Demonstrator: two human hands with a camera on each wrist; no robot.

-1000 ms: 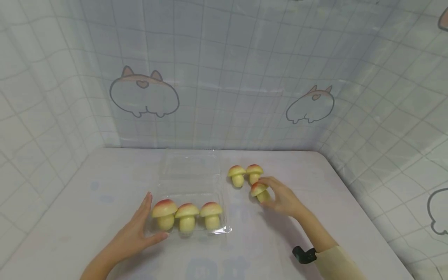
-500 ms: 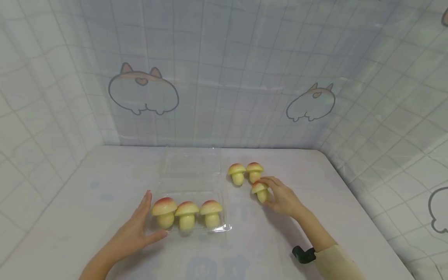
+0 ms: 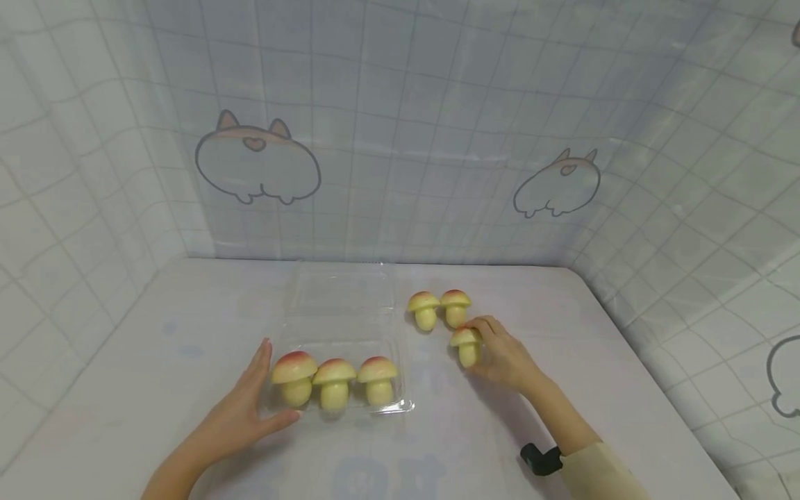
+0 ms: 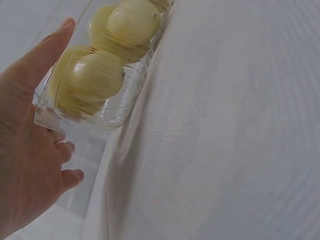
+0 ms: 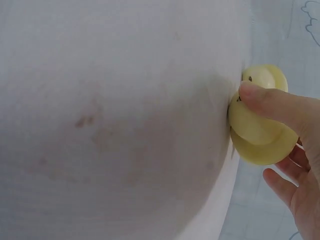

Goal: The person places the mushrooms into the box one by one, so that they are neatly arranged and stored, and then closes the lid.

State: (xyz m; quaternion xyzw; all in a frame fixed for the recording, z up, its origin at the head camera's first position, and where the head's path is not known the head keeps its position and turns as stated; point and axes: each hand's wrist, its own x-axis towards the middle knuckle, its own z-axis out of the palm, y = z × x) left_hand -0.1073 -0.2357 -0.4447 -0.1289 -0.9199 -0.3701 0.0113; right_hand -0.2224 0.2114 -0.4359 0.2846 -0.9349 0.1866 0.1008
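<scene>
My right hand (image 3: pixel 505 355) grips a yellow toy mushroom (image 3: pixel 467 347) with a reddish cap, thumb on one side and fingertips on the other. In the right wrist view the thumb lies on the mushroom's stem (image 5: pixel 252 122), which is low at the tabletop. My left hand (image 3: pixel 240 410) is spread at the left end of a clear plastic clamshell box (image 3: pixel 392 408), thumb along the front and fingers along the side. Inside the box stand three similar mushrooms (image 3: pixel 334 385) in a row. The left wrist view shows the thumb near the box rim (image 4: pixel 37 112).
Two more toy mushrooms (image 3: pixel 425 310) lie side by side behind my right hand. The box's transparent lid (image 3: pixel 342 290) lies folded back behind it. A gridded curtain (image 3: pixel 400 139) surrounds the white table (image 3: pixel 156 333). A black strap piece (image 3: pixel 540 460) sits at the right wrist.
The mushroom in my right hand has turned from tilted to nearly upright and shifted slightly right, away from the two behind it. My left hand and the box have barely moved.
</scene>
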